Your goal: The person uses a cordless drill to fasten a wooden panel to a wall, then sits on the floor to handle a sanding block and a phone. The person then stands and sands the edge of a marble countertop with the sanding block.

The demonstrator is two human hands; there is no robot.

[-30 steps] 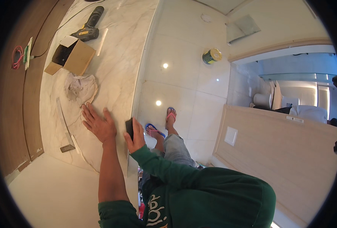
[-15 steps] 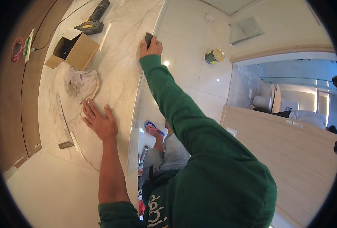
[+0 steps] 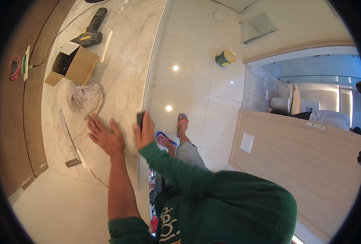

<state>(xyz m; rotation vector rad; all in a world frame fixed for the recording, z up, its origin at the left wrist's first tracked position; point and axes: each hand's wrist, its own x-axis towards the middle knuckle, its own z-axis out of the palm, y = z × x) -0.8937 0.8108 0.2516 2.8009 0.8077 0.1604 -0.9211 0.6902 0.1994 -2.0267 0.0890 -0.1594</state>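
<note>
My left hand (image 3: 107, 137) lies flat on the marble-patterned countertop (image 3: 125, 65), fingers spread. Its fingertips reach the lower edge of a crumpled, pale wrapped bundle (image 3: 84, 99). At the counter's long right edge, my right hand (image 3: 145, 132) grips a dark rectangular block (image 3: 140, 118); the block's underside is hidden. Left of my left hand lies a try square (image 3: 67, 138) with a long thin blade, and beside its stock is a narrow pale strip (image 3: 87, 164).
An open cardboard box (image 3: 82, 65) with dark contents and a cordless drill (image 3: 91, 32) stand farther along the counter. A can (image 3: 226, 57) sits on the tiled floor (image 3: 188, 93). To the right is a wooden door (image 3: 286, 150) with a vent. Red wire (image 3: 15, 68) hangs at the left panel.
My right hand has drawn the dark block along the counter edge toward me, and that arm is now bent. My left hand stays flat in place. The view has shifted slightly.
</note>
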